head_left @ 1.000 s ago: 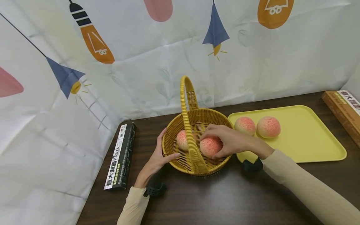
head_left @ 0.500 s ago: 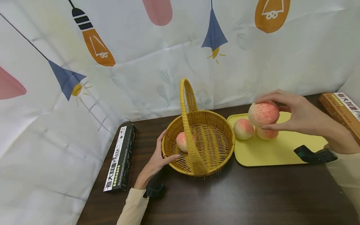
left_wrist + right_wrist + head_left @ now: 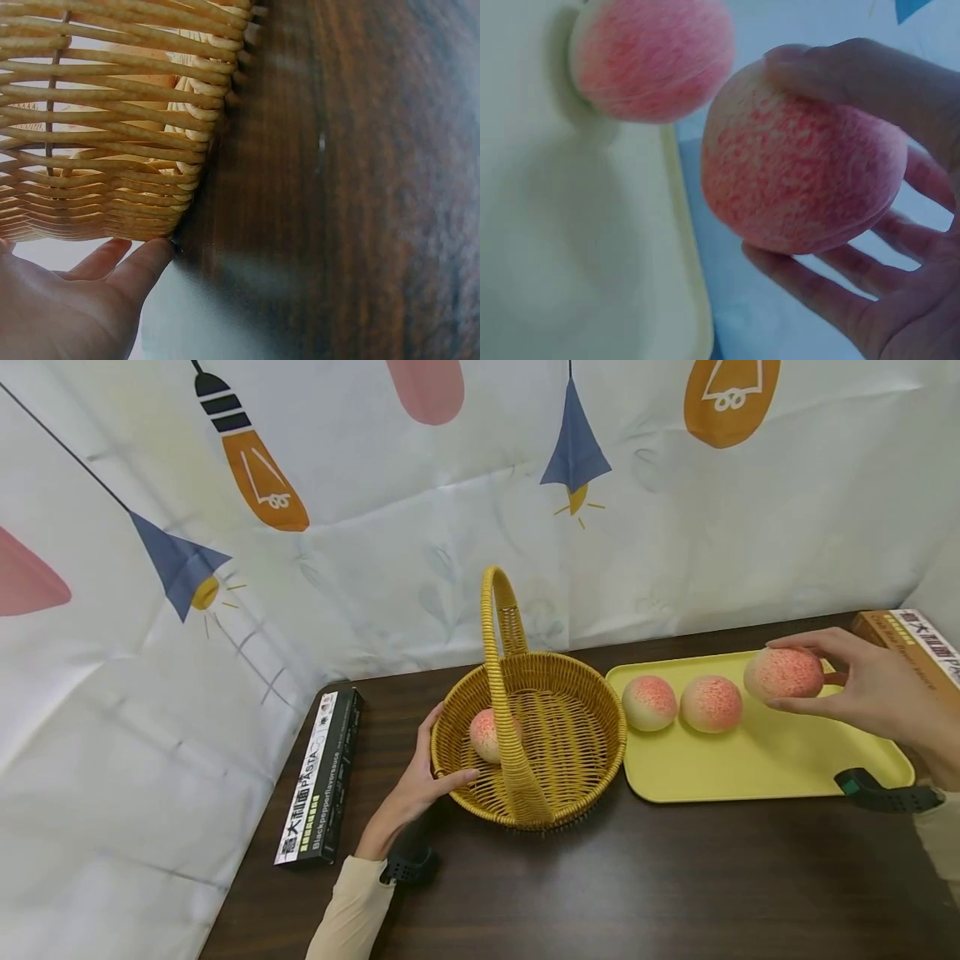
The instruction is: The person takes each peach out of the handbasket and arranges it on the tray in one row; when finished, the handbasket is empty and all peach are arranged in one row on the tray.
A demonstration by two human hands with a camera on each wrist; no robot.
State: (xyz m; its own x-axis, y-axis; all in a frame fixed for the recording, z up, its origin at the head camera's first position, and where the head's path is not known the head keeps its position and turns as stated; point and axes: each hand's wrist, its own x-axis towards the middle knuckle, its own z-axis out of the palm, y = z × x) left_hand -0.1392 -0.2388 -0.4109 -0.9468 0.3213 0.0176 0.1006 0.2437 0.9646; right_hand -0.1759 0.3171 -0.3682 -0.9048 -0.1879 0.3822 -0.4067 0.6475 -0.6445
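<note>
My right hand (image 3: 877, 689) pinches a pink-and-cream peach (image 3: 783, 673) between thumb and fingers, above the right part of the yellow tray (image 3: 765, 768). In the right wrist view the held peach (image 3: 802, 165) is beside the tray's edge, thumb on one side and fingers on the other. Two more peaches, one at the tray's left (image 3: 649, 702) and one beside it (image 3: 711, 703), rest on the tray. My left hand (image 3: 412, 785) holds the left side of a yellow wicker basket (image 3: 577, 743), thumb over its rim. Another peach (image 3: 484, 737) lies inside, partly behind the handle.
A black pasta box (image 3: 321, 777) lies on the dark wooden table (image 3: 600, 885) left of the basket. A brown pasta box (image 3: 915, 647) lies at the right, partly hidden by my right hand. A printed white cloth (image 3: 420, 568) hangs behind the table.
My right hand has lifted a peach out of the basket and carried it right, over the tray, past the two peaches there. My left hand stays at the basket.
</note>
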